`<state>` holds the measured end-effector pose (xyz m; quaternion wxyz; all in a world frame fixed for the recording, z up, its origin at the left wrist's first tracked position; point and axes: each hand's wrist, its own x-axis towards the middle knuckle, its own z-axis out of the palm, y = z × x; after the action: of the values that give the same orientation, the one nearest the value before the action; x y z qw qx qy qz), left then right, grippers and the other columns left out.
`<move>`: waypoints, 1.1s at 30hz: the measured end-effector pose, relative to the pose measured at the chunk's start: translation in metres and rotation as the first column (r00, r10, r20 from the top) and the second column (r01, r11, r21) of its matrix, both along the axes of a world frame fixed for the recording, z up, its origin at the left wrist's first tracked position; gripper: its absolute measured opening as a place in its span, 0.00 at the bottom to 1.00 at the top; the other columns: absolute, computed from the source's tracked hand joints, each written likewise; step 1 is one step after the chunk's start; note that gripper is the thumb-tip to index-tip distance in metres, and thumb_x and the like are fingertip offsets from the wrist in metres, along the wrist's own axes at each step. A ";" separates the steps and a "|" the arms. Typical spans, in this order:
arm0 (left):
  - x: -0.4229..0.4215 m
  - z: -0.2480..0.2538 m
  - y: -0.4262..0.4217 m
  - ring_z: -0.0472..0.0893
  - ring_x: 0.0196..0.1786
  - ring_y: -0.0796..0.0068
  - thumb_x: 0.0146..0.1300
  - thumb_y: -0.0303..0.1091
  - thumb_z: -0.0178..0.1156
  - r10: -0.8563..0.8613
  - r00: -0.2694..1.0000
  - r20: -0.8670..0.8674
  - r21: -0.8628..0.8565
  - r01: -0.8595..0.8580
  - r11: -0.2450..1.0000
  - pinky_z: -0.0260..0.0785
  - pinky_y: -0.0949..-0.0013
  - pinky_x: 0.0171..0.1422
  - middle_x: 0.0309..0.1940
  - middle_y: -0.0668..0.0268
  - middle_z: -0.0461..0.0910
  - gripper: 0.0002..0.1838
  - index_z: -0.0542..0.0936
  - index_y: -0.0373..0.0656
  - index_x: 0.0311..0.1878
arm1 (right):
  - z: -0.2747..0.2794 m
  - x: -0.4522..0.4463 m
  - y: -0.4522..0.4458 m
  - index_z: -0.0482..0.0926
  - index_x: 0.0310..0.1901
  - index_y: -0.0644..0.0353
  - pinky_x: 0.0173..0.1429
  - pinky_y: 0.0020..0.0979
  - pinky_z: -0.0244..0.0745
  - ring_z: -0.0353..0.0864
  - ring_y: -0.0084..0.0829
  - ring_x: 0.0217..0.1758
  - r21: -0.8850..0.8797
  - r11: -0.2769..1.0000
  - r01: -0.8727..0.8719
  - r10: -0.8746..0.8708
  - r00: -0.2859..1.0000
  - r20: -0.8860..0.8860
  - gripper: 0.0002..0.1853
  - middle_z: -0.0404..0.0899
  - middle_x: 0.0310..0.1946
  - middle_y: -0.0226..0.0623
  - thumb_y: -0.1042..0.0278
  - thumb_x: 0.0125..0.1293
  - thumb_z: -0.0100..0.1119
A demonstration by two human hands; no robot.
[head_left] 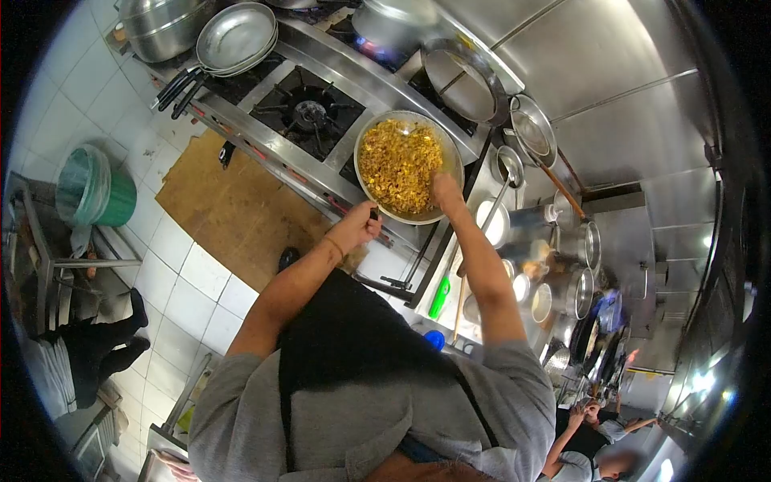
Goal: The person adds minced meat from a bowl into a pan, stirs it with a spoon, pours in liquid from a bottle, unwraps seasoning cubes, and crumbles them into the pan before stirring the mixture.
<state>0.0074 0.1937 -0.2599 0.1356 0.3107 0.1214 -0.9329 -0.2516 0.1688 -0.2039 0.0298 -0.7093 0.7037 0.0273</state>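
Note:
A wide metal frying pan sits on the stove, full of a yellow-brown, crumbly fried food that looks like fried rice with egg. My left hand is wrapped round the pan's black handle at the near side. Over the pan's right rim, my right hand is closed in a fist at the edge of the food. Whatever it grips, if anything, is hidden or too blurred to name.
Left of the pan is a gas burner, with stacked frying pans beyond. Ladles, strainers and pots crowd the right counter, along with a green-handled tool. A green bucket stands on the floor. Other people are at both lower sides.

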 end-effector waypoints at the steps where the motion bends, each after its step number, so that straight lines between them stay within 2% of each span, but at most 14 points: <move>1: 0.000 0.004 0.001 0.60 0.13 0.82 0.63 0.41 0.49 0.028 0.999 0.035 -0.029 -0.027 0.999 0.50 0.79 0.11 0.23 0.63 0.67 0.13 0.60 0.43 0.39 | 0.021 0.013 0.014 0.78 0.34 0.64 0.38 0.46 0.74 0.79 0.51 0.34 0.058 0.997 -0.045 0.046 0.999 -0.016 0.09 0.78 0.26 0.53 0.75 0.49 0.52; 9: -0.003 -0.002 0.001 0.60 0.13 0.81 0.62 0.39 0.50 0.041 0.999 0.025 -0.005 -0.041 0.999 0.49 0.78 0.12 0.22 0.63 0.66 0.10 0.62 0.45 0.37 | 0.053 -0.039 0.086 0.77 0.34 0.64 0.40 0.46 0.74 0.80 0.51 0.33 -0.052 0.976 0.213 -0.216 0.974 -0.072 0.09 0.79 0.27 0.52 0.74 0.52 0.48; 11: -0.006 -0.006 0.000 0.60 0.13 0.81 0.62 0.39 0.49 0.039 0.996 0.084 -0.006 -0.039 0.999 0.49 0.78 0.12 0.23 0.62 0.66 0.10 0.62 0.46 0.38 | 0.003 -0.072 0.102 0.78 0.33 0.63 0.35 0.43 0.75 0.79 0.49 0.29 0.097 0.994 -0.050 0.072 0.969 -0.237 0.09 0.78 0.24 0.50 0.74 0.51 0.48; 12: -0.005 -0.004 -0.001 0.60 0.13 0.81 0.62 0.39 0.49 0.049 0.995 0.084 -0.007 -0.049 0.999 0.49 0.78 0.12 0.23 0.62 0.66 0.10 0.62 0.46 0.38 | -0.023 -0.077 0.112 0.78 0.29 0.62 0.21 0.40 0.70 0.75 0.41 0.17 0.100 0.993 0.068 -0.069 0.998 0.000 0.07 0.75 0.16 0.42 0.72 0.55 0.49; 13: -0.004 0.000 -0.001 0.60 0.13 0.82 0.62 0.39 0.49 0.039 0.995 0.088 -0.048 -0.035 0.998 0.49 0.78 0.12 0.23 0.62 0.67 0.10 0.62 0.46 0.38 | -0.070 -0.098 0.128 0.77 0.27 0.61 0.11 0.31 0.59 0.66 0.29 0.09 -0.210 0.938 -0.277 0.345 0.822 0.454 0.11 0.70 0.12 0.31 0.66 0.61 0.49; 14: -0.003 0.001 0.000 0.60 0.13 0.82 0.62 0.39 0.48 0.026 0.995 0.093 -0.086 -0.018 0.996 0.49 0.78 0.12 0.24 0.62 0.67 0.10 0.62 0.46 0.39 | -0.028 -0.047 0.123 0.76 0.27 0.60 0.10 0.28 0.54 0.63 0.25 0.09 0.308 0.952 0.007 -0.233 0.669 0.706 0.12 0.67 0.11 0.28 0.64 0.63 0.48; 15: -0.001 0.005 0.000 0.60 0.13 0.82 0.62 0.39 0.48 0.027 0.995 0.094 -0.084 -0.019 0.996 0.49 0.78 0.12 0.24 0.62 0.67 0.10 0.62 0.46 0.39 | 0.027 0.015 0.116 0.75 0.28 0.58 0.09 0.24 0.50 0.59 0.20 0.08 0.708 0.639 0.300 -0.766 0.330 0.551 0.12 0.63 0.10 0.24 0.62 0.64 0.48; 17: 0.000 0.013 -0.002 0.58 0.12 0.83 0.64 0.41 0.46 -0.043 0.991 0.127 -0.099 0.056 0.994 0.48 0.79 0.11 0.22 0.63 0.67 0.12 0.59 0.44 0.39 | 0.022 0.040 0.099 0.74 0.29 0.58 0.09 0.22 0.47 0.56 0.19 0.08 0.785 0.567 0.249 -0.808 -0.018 0.589 0.11 0.59 0.09 0.22 0.63 0.65 0.46; 21: 0.001 0.011 -0.008 0.58 0.12 0.84 0.62 0.39 0.48 -0.063 0.988 0.139 -0.053 0.071 0.996 0.49 0.80 0.13 0.26 0.61 0.67 0.10 0.61 0.46 0.40 | -0.009 0.052 0.064 0.73 0.30 0.58 0.10 0.22 0.47 0.54 0.18 0.08 0.798 0.572 0.188 -0.787 -0.150 0.599 0.10 0.58 0.10 0.22 0.64 0.65 0.46; 26: 0.003 0.005 -0.007 0.58 0.12 0.84 0.62 0.39 0.48 -0.030 0.986 0.165 -0.045 0.038 0.998 0.47 0.80 0.12 0.26 0.62 0.67 0.10 0.61 0.47 0.41 | 0.011 0.043 0.074 0.76 0.38 0.63 0.10 0.23 0.47 0.54 0.17 0.10 0.619 0.697 0.361 -0.671 0.023 0.741 0.10 0.58 0.12 0.24 0.65 0.64 0.49; 28: 0.001 0.009 -0.003 0.57 0.12 0.84 0.62 0.40 0.48 -0.035 0.985 0.169 -0.033 0.041 0.999 0.46 0.80 0.11 0.26 0.62 0.67 0.10 0.61 0.49 0.40 | 0.032 0.027 0.080 0.78 0.39 0.66 0.15 0.31 0.61 0.66 0.29 0.11 0.587 0.706 0.395 -0.671 0.109 0.734 0.11 0.68 0.11 0.36 0.67 0.62 0.50; 30: 0.002 0.009 -0.003 0.56 0.12 0.84 0.61 0.40 0.48 -0.076 0.985 0.157 -0.028 0.082 0.996 0.45 0.80 0.12 0.26 0.62 0.67 0.10 0.61 0.49 0.40 | 0.040 0.017 0.081 0.80 0.38 0.64 0.29 0.38 0.72 0.78 0.47 0.23 -0.015 0.983 0.184 -0.164 0.909 0.384 0.11 0.78 0.23 0.51 0.69 0.60 0.50; 31: 0.001 0.010 -0.004 0.56 0.12 0.84 0.61 0.40 0.48 -0.089 0.983 0.159 -0.024 0.094 0.995 0.45 0.80 0.12 0.26 0.62 0.67 0.10 0.61 0.49 0.40 | 0.055 0.020 0.081 0.80 0.36 0.63 0.42 0.42 0.73 0.78 0.53 0.37 0.006 0.974 0.228 -0.217 0.919 0.329 0.10 0.77 0.33 0.55 0.69 0.59 0.51; 33: -0.002 0.014 -0.011 0.56 0.12 0.84 0.61 0.40 0.49 -0.058 0.971 0.233 -0.027 0.066 0.997 0.45 0.80 0.12 0.25 0.62 0.67 0.10 0.60 0.49 0.39 | 0.061 0.014 0.080 0.80 0.36 0.63 0.41 0.43 0.73 0.78 0.53 0.37 -0.035 0.976 0.214 -0.196 0.940 0.280 0.10 0.77 0.31 0.55 0.69 0.58 0.52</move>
<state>0.0059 0.1826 -0.2461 0.1250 0.4186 0.0790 -0.8960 -0.2375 0.2491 -0.1425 0.1065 -0.6296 0.7634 -0.0975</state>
